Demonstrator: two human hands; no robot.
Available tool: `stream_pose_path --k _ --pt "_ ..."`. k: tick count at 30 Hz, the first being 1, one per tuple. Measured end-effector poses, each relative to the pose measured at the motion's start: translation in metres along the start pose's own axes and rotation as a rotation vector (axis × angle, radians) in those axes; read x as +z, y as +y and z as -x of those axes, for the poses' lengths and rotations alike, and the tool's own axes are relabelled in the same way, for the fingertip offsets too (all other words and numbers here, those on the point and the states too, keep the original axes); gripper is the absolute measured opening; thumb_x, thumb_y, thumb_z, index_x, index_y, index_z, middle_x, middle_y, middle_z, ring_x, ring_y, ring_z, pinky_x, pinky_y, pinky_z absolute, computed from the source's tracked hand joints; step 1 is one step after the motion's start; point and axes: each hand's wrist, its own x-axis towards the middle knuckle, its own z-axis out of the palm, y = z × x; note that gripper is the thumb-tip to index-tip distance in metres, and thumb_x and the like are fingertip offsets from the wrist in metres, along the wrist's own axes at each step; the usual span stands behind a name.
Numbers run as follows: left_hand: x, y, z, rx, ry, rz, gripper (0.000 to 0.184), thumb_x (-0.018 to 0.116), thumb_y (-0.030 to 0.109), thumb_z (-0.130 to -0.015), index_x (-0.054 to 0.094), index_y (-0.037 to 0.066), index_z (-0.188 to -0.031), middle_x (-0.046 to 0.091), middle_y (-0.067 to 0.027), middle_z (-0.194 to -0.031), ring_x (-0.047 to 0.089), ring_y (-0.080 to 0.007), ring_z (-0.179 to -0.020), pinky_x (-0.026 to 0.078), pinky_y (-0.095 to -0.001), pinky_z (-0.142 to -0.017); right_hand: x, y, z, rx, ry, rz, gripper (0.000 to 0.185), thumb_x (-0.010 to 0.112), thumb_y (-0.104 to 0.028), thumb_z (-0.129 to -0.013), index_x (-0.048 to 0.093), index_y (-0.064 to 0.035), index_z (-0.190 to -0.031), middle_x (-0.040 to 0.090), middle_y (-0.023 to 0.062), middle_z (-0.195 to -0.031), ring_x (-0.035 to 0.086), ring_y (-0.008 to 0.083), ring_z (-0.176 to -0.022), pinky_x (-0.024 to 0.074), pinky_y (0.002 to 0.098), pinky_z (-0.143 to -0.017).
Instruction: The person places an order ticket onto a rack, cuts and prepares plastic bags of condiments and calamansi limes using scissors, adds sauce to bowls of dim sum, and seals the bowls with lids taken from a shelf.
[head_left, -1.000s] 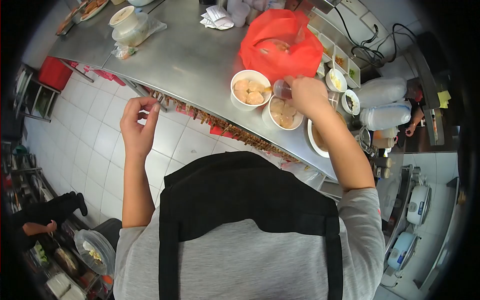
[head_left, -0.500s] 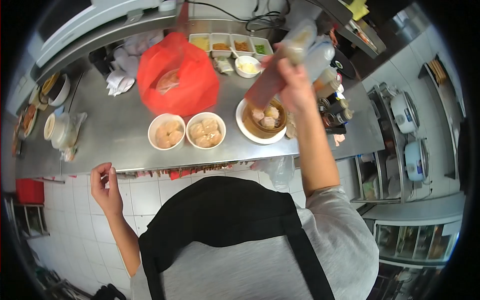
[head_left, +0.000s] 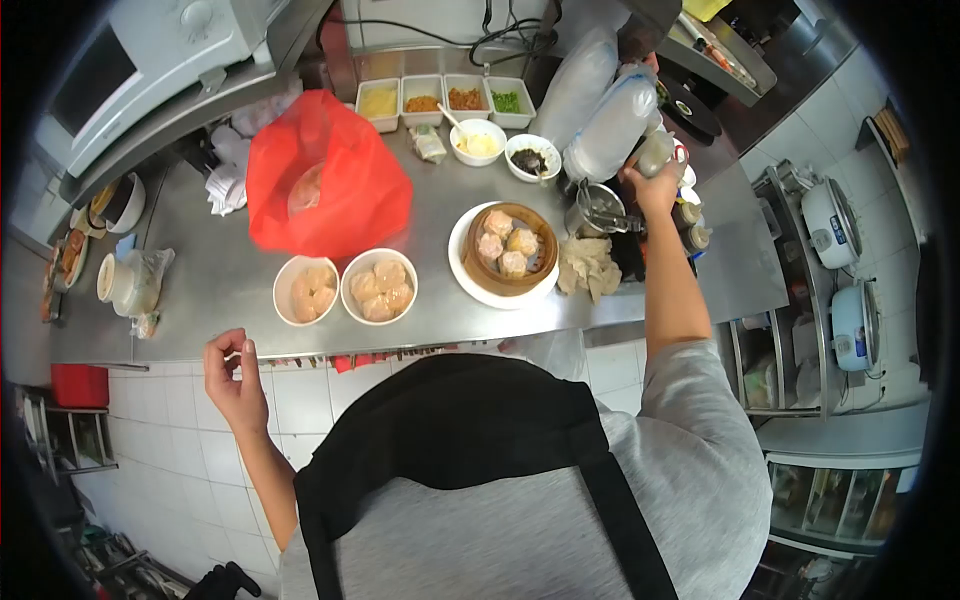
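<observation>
At the right end of the steel counter, my right hand (head_left: 655, 188) is closed around a sauce bottle (head_left: 656, 155) among other bottles; much of it is hidden. My left hand (head_left: 236, 378) hangs in front of the counter's edge, fingers loosely bent and thumb apart, holding nothing. A round bamboo steamer (head_left: 553, 262) with several dumplings (head_left: 512, 263) sits on a white plate (head_left: 466, 280). Left of it stand two white paper bowls, the right bowl (head_left: 380, 318) and the left bowl (head_left: 301, 320), each with pale dumplings inside.
A red plastic bag (head_left: 355, 200) stands behind the bowls. Topping trays (head_left: 464, 98), a white bowl of yellowish paste (head_left: 478, 146) and a bowl of dark bits (head_left: 530, 160) line the back. A metal pot (head_left: 592, 212) and crumpled cloth (head_left: 588, 268) lie right of the steamer.
My right hand has carried the sauce bottle from above the steamer rightward, down among the other bottles. The left hand keeps its loose bend, and the camera view has shifted slightly.
</observation>
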Motion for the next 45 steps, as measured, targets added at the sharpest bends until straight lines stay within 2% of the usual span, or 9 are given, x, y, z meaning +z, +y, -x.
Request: stream_pose_path --k 7,11,17,19,28,36,39,42,45 --pt "0.02 0.029 -0.013 0.085 0.1 -0.075 0.014 0.06 0.001 -0.078 0.058 0.001 -0.092 0.055 -0.0068 -0.083 0.052 -0.0176 -0.074 0.043 -0.0278 -0.061 -0.129 -0.053 -0.055 -0.144 -0.257 -0.011 0.04 0.076 -0.022 -0.07 0.064 -0.0042 -0.104 0.067 0.016 -0.094 0.065 0.0262 -0.092 0.0495 0.0375 -0.082" --pt "0.023 0.053 -0.029 0.102 0.158 -0.05 0.013 0.059 -0.001 -0.076 0.056 -0.001 -0.089 0.052 -0.0081 -0.081 0.051 -0.0189 -0.073 0.041 -0.0287 -0.059 -0.269 -0.15 -0.097 -0.577 0.2 -0.412 0.004 0.065 -0.005 -0.079 0.063 -0.0008 -0.078 0.06 0.0059 -0.062 0.054 0.0084 -0.056 0.0445 0.0252 -0.054" --pt "0.023 0.069 -0.034 0.182 0.227 -0.112 0.014 0.059 -0.001 -0.075 0.055 0.0 -0.088 0.052 -0.0087 -0.081 0.05 -0.02 -0.073 0.04 -0.0296 -0.062 -0.372 -0.279 -0.22 -1.184 0.832 -0.445 0.019 0.051 -0.013 -0.093 0.065 -0.0067 -0.104 0.066 0.0086 -0.081 0.063 0.0151 -0.073 0.0492 0.0265 -0.067" --pt "0.02 0.074 -0.033 0.193 0.242 -0.144 0.015 0.059 -0.002 -0.075 0.055 0.001 -0.089 0.05 -0.0066 -0.081 0.05 -0.0171 -0.074 0.04 -0.0277 -0.062 -0.397 -0.303 -0.264 -1.003 0.806 -0.335 0.027 0.056 -0.012 -0.086 0.06 -0.0068 -0.112 0.062 0.0191 -0.11 0.058 0.0302 -0.105 0.0436 0.0361 -0.093" --pt "0.012 0.081 -0.025 0.13 0.307 -0.239 0.017 0.059 -0.003 -0.072 0.054 0.002 -0.088 0.05 -0.0078 -0.081 0.051 -0.0202 -0.073 0.04 -0.0303 -0.061 -0.412 -0.364 -0.361 -0.749 0.705 -0.3 0.038 0.058 -0.024 -0.086 0.055 -0.0047 -0.119 0.056 0.0193 -0.12 0.053 0.0332 -0.113 0.0416 0.0384 -0.096" --pt "0.02 0.105 -0.043 0.182 0.224 -0.272 0.022 0.063 -0.001 -0.068 0.057 0.001 -0.09 0.052 -0.0128 -0.084 0.052 -0.028 -0.075 0.043 -0.0342 -0.066 -0.391 -0.411 -0.345 -0.807 0.674 -0.127 0.026 0.051 -0.022 -0.089 0.067 -0.0051 -0.102 0.066 0.0169 -0.103 0.059 0.0317 -0.102 0.042 0.0388 -0.094" --pt "0.005 0.126 -0.069 0.391 0.202 -0.376 0.025 0.065 0.0 -0.066 0.058 0.001 -0.091 0.054 -0.0147 -0.088 0.054 -0.0333 -0.084 0.045 -0.0377 -0.076 -0.398 -0.402 -0.416 -1.045 0.865 -0.051 0.024 0.047 -0.017 -0.094 0.063 -0.0068 -0.108 0.068 0.0126 -0.09 0.066 0.022 -0.084 0.0505 0.034 -0.075" --pt "-0.02 0.174 -0.118 0.632 0.151 -0.505 0.029 0.062 0.001 -0.065 0.059 0.001 -0.094 0.06 -0.0163 -0.102 0.055 -0.0373 -0.105 0.039 -0.0443 -0.097 -0.448 -0.422 -0.457 -0.717 0.287 0.522 0.086 0.042 -0.07 -0.08 0.019 -0.0213 -0.147 0.02 0.0145 -0.151 0.018 0.0217 -0.141 0.0084 0.0411 -0.116" --pt "-0.043 0.239 -0.166 0.947 0.26 -0.659 0.027 0.066 0.006 -0.071 0.061 0.003 -0.097 0.059 -0.0169 -0.103 0.056 -0.0353 -0.097 0.045 -0.0418 -0.085 -0.376 -0.433 -0.404 -0.912 0.408 0.216 0.078 0.043 -0.062 -0.08 0.024 -0.0191 -0.143 0.026 0.0146 -0.146 0.023 0.0221 -0.136 0.0126 0.0403 -0.113"
